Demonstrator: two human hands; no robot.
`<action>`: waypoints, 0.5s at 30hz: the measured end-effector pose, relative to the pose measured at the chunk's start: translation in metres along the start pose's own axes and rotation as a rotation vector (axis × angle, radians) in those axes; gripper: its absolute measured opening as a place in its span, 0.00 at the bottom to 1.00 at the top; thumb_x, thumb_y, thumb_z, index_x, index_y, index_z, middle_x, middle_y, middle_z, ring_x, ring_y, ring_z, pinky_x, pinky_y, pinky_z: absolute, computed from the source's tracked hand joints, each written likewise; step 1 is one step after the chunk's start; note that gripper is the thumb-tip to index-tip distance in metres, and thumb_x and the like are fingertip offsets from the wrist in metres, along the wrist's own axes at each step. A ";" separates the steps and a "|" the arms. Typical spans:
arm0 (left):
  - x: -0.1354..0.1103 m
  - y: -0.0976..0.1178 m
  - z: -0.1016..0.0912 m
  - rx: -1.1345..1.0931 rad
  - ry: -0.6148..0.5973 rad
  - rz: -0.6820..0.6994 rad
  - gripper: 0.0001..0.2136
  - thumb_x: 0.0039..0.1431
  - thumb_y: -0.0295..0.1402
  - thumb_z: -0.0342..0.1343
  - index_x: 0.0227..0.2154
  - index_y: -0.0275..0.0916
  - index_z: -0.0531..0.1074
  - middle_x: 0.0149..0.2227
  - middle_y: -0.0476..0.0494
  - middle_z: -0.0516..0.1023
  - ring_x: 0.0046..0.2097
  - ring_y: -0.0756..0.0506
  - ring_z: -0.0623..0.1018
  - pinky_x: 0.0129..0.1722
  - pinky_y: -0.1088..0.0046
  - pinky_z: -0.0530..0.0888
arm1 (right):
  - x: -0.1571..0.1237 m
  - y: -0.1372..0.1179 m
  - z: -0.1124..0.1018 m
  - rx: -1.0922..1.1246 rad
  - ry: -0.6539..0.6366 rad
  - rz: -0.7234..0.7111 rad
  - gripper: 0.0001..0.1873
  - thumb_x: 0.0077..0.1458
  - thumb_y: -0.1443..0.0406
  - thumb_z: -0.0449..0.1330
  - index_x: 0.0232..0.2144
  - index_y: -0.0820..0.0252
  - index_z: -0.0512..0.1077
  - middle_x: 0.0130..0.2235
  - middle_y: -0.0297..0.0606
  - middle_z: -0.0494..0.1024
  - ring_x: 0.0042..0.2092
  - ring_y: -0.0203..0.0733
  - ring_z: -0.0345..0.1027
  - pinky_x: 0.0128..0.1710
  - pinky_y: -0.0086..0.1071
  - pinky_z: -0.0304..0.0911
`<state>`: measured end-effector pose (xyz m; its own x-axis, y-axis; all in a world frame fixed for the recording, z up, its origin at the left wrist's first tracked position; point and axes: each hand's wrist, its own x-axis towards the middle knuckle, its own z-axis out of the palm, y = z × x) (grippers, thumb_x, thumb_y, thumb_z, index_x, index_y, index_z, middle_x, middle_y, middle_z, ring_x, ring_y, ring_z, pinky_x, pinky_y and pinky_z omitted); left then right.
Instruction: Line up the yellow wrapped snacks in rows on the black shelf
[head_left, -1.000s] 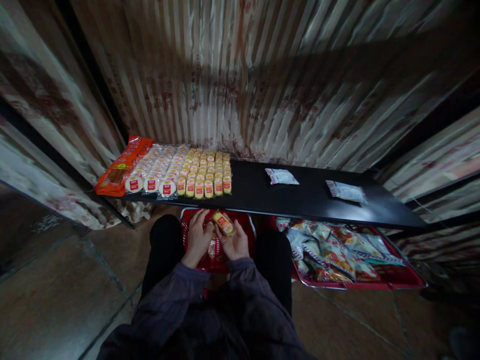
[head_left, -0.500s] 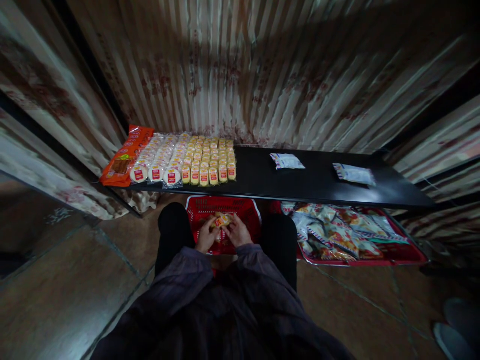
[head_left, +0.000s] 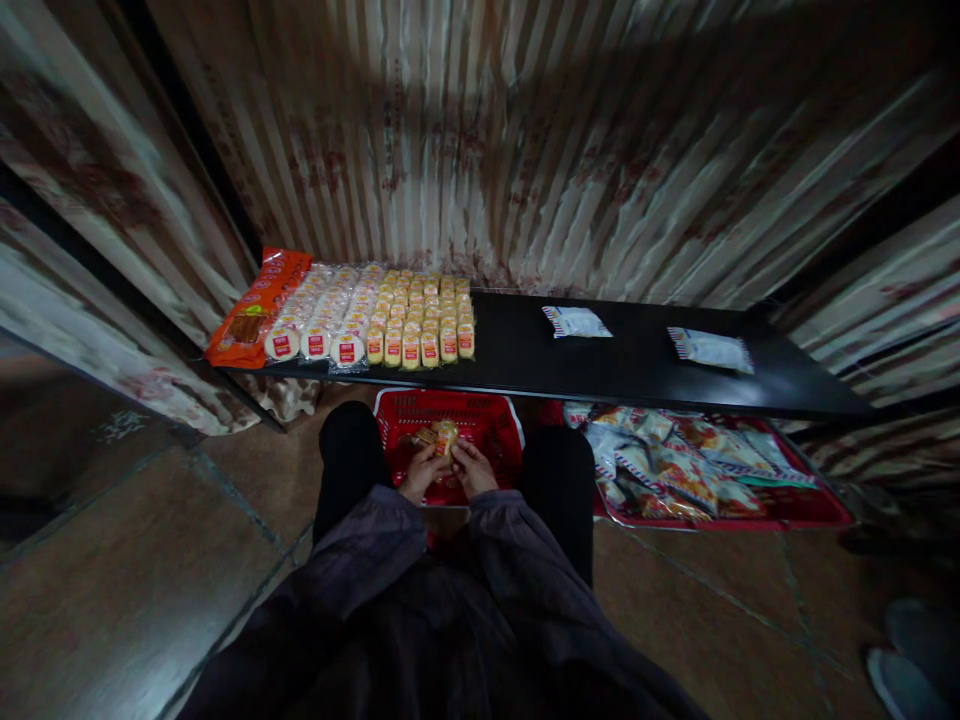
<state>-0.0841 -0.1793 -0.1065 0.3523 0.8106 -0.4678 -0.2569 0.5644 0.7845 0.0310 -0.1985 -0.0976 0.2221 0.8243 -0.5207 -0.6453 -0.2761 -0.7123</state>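
Both my hands are down in a red plastic basket between my knees. My left hand and my right hand are closed together around small yellow snack packets with red labels. On the black shelf above the basket lie several rows of the same yellow packets, beside rows of round white packets and one orange bag at the far left.
Two white sachets lie apart on the right of the shelf. A second red basket full of mixed snack bags sits on the floor to the right. Patterned curtains hang behind. A shoe shows at the bottom right.
My hands came down from the basket's far rim into its near half, still closed on the yellow packets. The camera drew back slightly.
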 end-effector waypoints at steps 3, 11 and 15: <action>-0.002 -0.001 0.001 0.021 -0.050 -0.020 0.24 0.42 0.30 0.65 0.46 0.36 0.71 0.38 0.44 0.77 0.35 0.51 0.76 0.35 0.76 0.73 | 0.001 0.002 -0.004 -0.013 0.024 0.024 0.25 0.25 0.60 0.75 0.28 0.57 0.71 0.19 0.26 0.75 0.15 0.30 0.61 0.12 0.23 0.56; 0.003 -0.003 0.001 0.170 0.034 -0.016 0.14 0.44 0.27 0.60 0.38 0.36 0.75 0.33 0.47 0.77 0.32 0.51 0.75 0.30 0.79 0.71 | 0.008 0.008 -0.011 -0.118 -0.043 0.009 0.24 0.27 0.53 0.73 0.27 0.56 0.73 0.23 0.27 0.76 0.22 0.35 0.66 0.20 0.28 0.61; 0.002 -0.001 0.003 0.152 0.067 -0.020 0.13 0.45 0.25 0.57 0.36 0.35 0.75 0.28 0.49 0.76 0.27 0.52 0.73 0.26 0.80 0.69 | 0.007 0.008 -0.010 -0.117 -0.049 -0.037 0.24 0.27 0.54 0.73 0.29 0.59 0.76 0.27 0.33 0.79 0.27 0.38 0.70 0.26 0.30 0.62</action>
<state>-0.0807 -0.1782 -0.1068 0.2934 0.8108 -0.5065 -0.1093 0.5548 0.8248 0.0346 -0.1995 -0.1119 0.2065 0.8575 -0.4713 -0.5473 -0.2981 -0.7821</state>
